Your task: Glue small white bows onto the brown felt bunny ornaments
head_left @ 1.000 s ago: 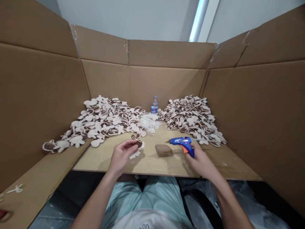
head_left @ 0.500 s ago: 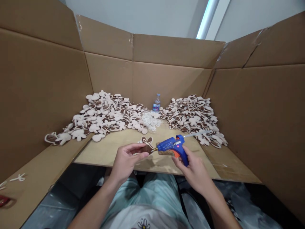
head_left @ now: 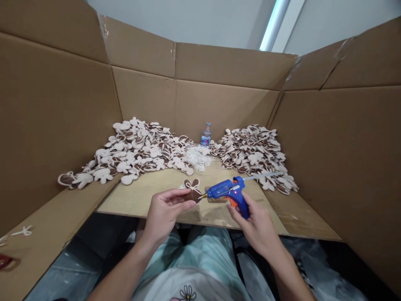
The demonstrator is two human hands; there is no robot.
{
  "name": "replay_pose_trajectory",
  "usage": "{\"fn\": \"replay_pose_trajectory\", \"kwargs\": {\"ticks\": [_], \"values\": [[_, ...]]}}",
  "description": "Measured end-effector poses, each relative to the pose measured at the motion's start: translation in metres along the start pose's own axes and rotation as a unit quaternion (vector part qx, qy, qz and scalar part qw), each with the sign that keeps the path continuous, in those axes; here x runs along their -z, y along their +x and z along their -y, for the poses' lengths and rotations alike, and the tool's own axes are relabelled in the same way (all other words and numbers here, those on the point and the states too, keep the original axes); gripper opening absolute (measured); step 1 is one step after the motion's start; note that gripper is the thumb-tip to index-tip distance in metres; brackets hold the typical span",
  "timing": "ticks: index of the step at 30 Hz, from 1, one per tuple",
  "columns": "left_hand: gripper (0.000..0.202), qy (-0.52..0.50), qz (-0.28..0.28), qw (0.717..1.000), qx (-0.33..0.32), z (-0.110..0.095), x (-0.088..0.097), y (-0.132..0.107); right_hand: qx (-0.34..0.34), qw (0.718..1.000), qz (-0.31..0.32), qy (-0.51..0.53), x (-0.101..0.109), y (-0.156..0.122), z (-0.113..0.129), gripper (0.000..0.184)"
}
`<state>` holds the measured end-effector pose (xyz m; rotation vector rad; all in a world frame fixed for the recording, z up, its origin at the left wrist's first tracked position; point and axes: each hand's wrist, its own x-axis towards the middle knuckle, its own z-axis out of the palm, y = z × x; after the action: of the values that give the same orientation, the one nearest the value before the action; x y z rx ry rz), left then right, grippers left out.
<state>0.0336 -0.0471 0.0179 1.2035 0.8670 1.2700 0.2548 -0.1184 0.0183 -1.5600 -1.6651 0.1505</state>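
Observation:
Between the thumb and fingers of my left hand (head_left: 167,209) is a brown felt bunny shape (head_left: 192,194) with a white edge and a cream bow. My right hand (head_left: 255,219) grips the handle of a blue glue gun (head_left: 224,189) with an orange trigger and a small lit red light. Its metal nozzle points left and meets, or nearly meets, the right side of the bunny. From the back of the gun a translucent glue stick (head_left: 265,174) sticks out to the right. My left fingers cover the bunny's lower left part.
Piles of white and brown felt shapes lie at left (head_left: 140,146) and right (head_left: 255,152) on the board (head_left: 150,184). Between them are a water bottle (head_left: 206,136) and a heap of white bows (head_left: 199,158). Cardboard walls (head_left: 225,83) surround the board. A loose bow (head_left: 23,230) and a red object (head_left: 5,261) lie at far left.
Hardly anything differs. The glue gun's rear has shifted very slightly right, while the nozzle stays at the bunny's side. My view has tilted a little.

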Motion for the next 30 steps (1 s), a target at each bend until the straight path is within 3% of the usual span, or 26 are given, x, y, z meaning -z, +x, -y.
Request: {"fn": "replay_pose_trajectory", "kwargs": {"ticks": [30], "values": [[0.031,-0.019,-0.004,1.000,0.002,0.0003,0.0013,-0.0028,0.013,0.999,-0.037,-0.015,0.0000,-0.0007,-0.0019,0.027]]}}
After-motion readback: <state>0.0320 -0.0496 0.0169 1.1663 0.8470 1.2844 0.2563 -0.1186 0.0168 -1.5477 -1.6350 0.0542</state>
